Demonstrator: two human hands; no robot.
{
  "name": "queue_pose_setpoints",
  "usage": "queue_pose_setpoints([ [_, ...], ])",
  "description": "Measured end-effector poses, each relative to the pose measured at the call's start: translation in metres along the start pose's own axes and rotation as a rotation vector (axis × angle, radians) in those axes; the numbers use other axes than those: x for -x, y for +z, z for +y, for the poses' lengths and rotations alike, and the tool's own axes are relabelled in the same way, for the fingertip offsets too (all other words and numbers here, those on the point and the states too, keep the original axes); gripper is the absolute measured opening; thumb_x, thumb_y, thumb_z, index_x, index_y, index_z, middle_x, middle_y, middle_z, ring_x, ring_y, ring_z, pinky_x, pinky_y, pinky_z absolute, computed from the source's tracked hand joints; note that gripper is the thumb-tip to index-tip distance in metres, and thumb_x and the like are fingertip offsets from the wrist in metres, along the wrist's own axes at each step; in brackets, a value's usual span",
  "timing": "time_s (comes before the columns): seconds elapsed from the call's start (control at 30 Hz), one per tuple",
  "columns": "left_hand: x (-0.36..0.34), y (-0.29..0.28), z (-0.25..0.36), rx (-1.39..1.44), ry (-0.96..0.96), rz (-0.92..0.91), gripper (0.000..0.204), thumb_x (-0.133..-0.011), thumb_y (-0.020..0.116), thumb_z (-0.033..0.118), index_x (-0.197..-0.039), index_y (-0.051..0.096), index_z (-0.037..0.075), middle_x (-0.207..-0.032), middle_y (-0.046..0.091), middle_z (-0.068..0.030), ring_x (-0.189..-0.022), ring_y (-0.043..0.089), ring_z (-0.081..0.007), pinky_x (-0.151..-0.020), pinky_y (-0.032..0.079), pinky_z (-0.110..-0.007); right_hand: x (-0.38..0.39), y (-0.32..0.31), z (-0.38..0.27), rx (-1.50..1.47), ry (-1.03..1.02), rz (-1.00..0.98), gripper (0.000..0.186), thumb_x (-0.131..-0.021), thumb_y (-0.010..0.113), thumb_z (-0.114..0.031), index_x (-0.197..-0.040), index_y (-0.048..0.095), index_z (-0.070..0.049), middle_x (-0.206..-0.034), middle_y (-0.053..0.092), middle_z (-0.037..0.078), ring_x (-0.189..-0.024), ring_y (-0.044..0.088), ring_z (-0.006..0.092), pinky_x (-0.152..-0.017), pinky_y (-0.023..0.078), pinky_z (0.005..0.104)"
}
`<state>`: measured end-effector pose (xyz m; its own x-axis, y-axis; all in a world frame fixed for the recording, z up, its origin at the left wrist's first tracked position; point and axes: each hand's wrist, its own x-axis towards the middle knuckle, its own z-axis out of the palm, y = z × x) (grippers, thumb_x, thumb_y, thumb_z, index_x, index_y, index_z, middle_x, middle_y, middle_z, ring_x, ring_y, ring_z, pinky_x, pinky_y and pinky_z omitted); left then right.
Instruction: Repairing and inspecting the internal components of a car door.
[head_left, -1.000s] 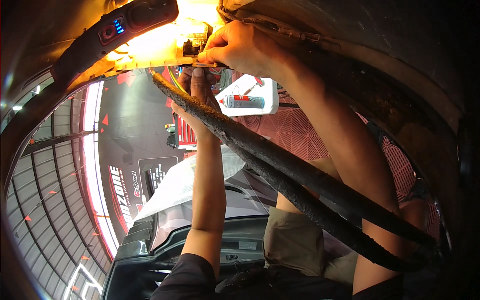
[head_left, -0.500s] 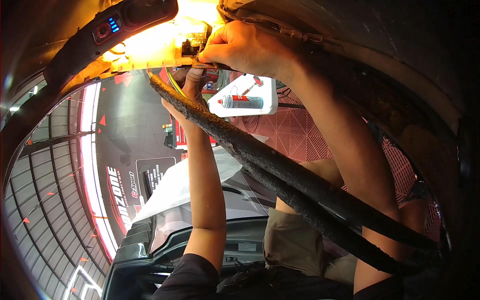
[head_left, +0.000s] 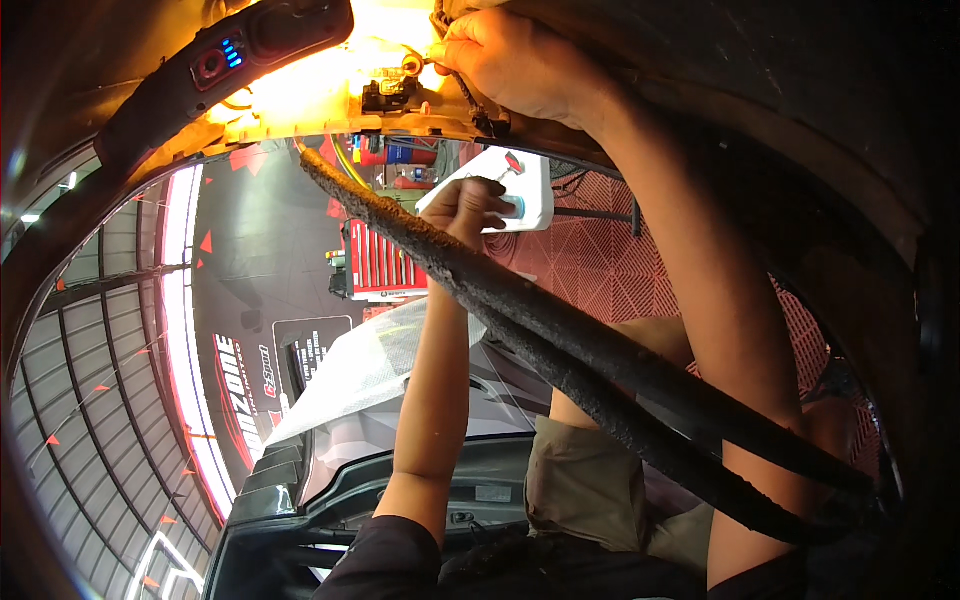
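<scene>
My right hand is raised at the top. Its thumb and fingers pinch a small round-ended part, lit orange, whose kind I cannot make out. Beside these fingers a dark wire harness hangs with a connector at its lower end. A dark block-like fitting sits on the brightly lit panel edge. Lower down, my left hand is away from the panel with its fingers curled. Its palm is hidden, so anything inside cannot be seen.
A black work lamp with blue indicators glares at upper left. Two rough dark hoses cross diagonally before my arms. Beyond are a white tray, a partly hidden can, a red tool chest and red floor tiles.
My left hand has dropped from the panel's underside and shifted right. My right hand has moved slightly up, and the round-ended part and hanging harness now show by its fingers.
</scene>
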<state>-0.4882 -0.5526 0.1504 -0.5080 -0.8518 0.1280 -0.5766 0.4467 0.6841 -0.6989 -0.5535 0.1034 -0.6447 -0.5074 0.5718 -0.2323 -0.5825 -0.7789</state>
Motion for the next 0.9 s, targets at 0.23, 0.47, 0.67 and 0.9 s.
queue_pose_setpoints([
  [0.23,0.062,0.025,-0.042,-0.586,0.520,-0.506,0.028,-0.084,0.075,0.006,-0.111,0.068,-0.001,-0.100,0.071,-0.0137,-0.093,0.067,-0.0254,-0.083,0.054,-0.037,-0.009,0.022,0.046,0.440,-0.516,0.110,0.018,-0.087,0.057,-0.011,-0.084,0.070,0.001,-0.073,0.067,0.021,-0.060,0.063,0.0312,-0.056,0.048,0.0437],
  [0.47,0.120,0.044,-0.074,-0.407,0.348,-0.865,0.073,-0.087,0.069,0.057,-0.131,0.059,0.000,-0.134,0.054,-0.0217,-0.132,0.045,-0.0408,-0.109,0.038,-0.053,-0.004,-0.001,-0.013,-0.258,0.213,-0.144,0.029,-0.095,0.060,-0.026,-0.099,0.071,0.001,-0.095,0.074,0.017,-0.084,0.072,0.0272,-0.075,0.056,0.0383],
  [0.67,0.121,0.047,-0.083,-0.251,0.250,-0.926,0.069,-0.086,0.071,0.051,-0.130,0.059,-0.001,-0.135,0.055,-0.0216,-0.131,0.047,-0.0391,-0.109,0.038,-0.052,-0.013,-0.019,-0.019,-0.233,0.189,-0.223,0.030,-0.093,0.058,-0.025,-0.094,0.071,0.002,-0.083,0.071,0.020,-0.076,0.069,0.0295,-0.069,0.053,0.0398],
  [0.9,0.127,0.051,-0.091,-0.264,0.482,-0.875,0.056,-0.083,0.074,0.039,-0.120,0.065,-0.002,-0.120,0.063,-0.0207,-0.114,0.058,-0.0383,-0.097,0.046,-0.048,-0.011,-0.010,-0.035,-0.020,0.043,-0.279,0.053,-0.089,0.067,-0.052,-0.075,0.069,-0.001,-0.059,0.059,0.005,-0.049,0.051,0.0143,-0.050,0.039,0.0336],
])
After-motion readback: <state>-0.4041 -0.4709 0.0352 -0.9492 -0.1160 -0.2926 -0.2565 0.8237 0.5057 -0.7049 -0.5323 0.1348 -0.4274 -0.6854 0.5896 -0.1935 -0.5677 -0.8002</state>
